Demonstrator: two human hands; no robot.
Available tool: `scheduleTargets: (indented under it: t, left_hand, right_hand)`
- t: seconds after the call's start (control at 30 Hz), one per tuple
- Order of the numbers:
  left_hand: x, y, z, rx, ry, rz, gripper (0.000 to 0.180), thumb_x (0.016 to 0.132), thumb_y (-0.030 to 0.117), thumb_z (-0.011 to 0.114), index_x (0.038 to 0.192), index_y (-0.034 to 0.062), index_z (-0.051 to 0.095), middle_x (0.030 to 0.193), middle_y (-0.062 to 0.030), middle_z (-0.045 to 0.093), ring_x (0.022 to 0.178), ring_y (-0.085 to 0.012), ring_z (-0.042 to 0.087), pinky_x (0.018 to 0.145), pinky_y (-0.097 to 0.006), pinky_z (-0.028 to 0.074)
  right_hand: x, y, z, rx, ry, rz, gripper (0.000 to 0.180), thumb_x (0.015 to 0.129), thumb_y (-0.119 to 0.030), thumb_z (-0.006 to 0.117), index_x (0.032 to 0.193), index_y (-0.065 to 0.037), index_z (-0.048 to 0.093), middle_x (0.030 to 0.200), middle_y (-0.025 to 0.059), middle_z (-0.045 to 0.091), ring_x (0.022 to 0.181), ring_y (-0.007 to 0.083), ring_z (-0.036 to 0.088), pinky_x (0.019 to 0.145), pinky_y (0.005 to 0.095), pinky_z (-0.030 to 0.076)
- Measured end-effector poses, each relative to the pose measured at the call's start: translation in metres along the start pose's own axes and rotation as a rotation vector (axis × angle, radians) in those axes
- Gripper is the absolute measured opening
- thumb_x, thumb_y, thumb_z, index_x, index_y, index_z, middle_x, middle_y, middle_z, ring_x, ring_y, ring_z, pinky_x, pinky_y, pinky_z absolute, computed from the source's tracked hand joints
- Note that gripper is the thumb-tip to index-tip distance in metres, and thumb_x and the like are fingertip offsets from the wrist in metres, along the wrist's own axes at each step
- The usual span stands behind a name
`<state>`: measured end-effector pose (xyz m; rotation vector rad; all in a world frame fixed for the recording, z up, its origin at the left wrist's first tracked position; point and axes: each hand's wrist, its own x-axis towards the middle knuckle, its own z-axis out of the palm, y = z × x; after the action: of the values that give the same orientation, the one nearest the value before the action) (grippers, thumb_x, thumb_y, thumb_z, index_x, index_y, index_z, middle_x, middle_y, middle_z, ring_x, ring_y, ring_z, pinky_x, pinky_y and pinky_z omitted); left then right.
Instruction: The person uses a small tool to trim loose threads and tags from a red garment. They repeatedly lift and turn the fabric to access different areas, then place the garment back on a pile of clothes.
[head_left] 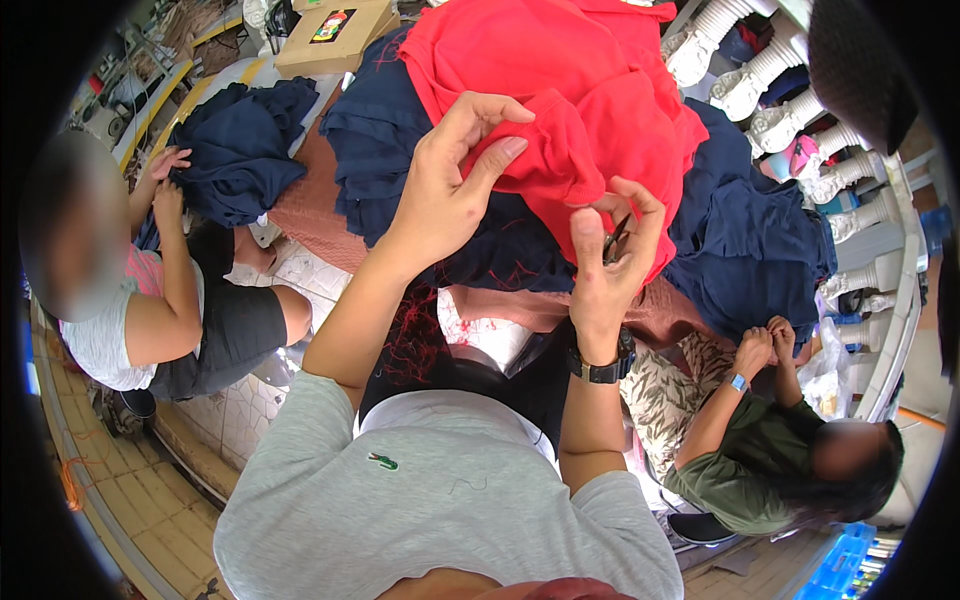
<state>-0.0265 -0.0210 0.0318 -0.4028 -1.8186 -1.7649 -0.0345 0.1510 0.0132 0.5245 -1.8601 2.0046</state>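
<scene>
A bright red garment (560,60) lies heaped in front of me over a pile of dark navy cloth. At its near edge, my left hand (462,160) grips a folded part, thumb and index finger bent around the red fabric. My right hand (612,265) holds small dark thread snips (619,236) in its palm, fingers curled about them. The fingertips of that hand reach the red edge beside the left hand's grip. How the snips' blades sit is mostly hidden by the fingers. Loose red threads (415,345) cling to my dark lap.
Navy garments (745,240) spread to the right, where a co-worker in a green top (745,455) handles cloth. On the left another person (165,330) works on a navy garment (240,150). A cardboard box (335,38) stands at the back; white ribbed posts (770,70) line the right.
</scene>
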Motion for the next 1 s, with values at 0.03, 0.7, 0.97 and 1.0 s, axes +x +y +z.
scheduleTargets:
  t: [0.03,0.7,0.97,1.0]
  left_hand:
    - [-0.001,0.003,0.001,-0.009,-0.004,0.01,0.02,0.098,-0.003,0.057,0.118,-0.0025,0.058,0.122,-0.0091,0.062,0.121,-0.0165,0.056,0.106,-0.03,0.04]
    - [-0.009,0.008,-0.009,-0.092,0.068,-0.025,0.038,0.097,-0.004,0.057,0.135,-0.0063,0.054,0.135,-0.0126,0.059,0.13,-0.0189,0.052,0.111,-0.031,0.036]
    - [-0.006,0.006,-0.006,-0.15,0.043,-0.068,0.037,0.098,0.001,0.06,0.134,-0.0037,0.054,0.133,-0.0108,0.061,0.118,-0.0144,0.058,0.1,-0.028,0.047]
    - [-0.006,0.006,-0.004,-0.154,0.045,-0.072,0.037,0.098,0.001,0.06,0.134,-0.0037,0.054,0.134,-0.0106,0.061,0.117,-0.014,0.058,0.099,-0.027,0.048]
  right_hand:
    - [0.001,-0.004,0.006,0.035,0.016,0.018,0.04,0.087,-0.011,0.079,0.116,-0.004,0.054,0.087,0.0013,0.061,0.056,-0.0012,0.039,0.049,0.0172,0.026]
    - [0.025,0.002,0.008,0.393,-0.06,0.069,0.033,0.095,-0.002,0.067,0.121,-0.008,0.048,0.097,0.0012,0.058,0.069,0.0014,0.048,0.054,0.017,0.036]
    - [0.028,0.011,0.004,0.386,-0.02,0.192,0.03,0.094,-0.005,0.069,0.118,-0.009,0.051,0.086,-0.0021,0.056,0.067,0.0007,0.043,0.054,0.017,0.032]
    - [0.027,0.009,0.005,0.353,-0.012,0.168,0.03,0.094,-0.005,0.07,0.118,-0.009,0.052,0.086,-0.0022,0.055,0.067,0.0005,0.043,0.054,0.0169,0.032]
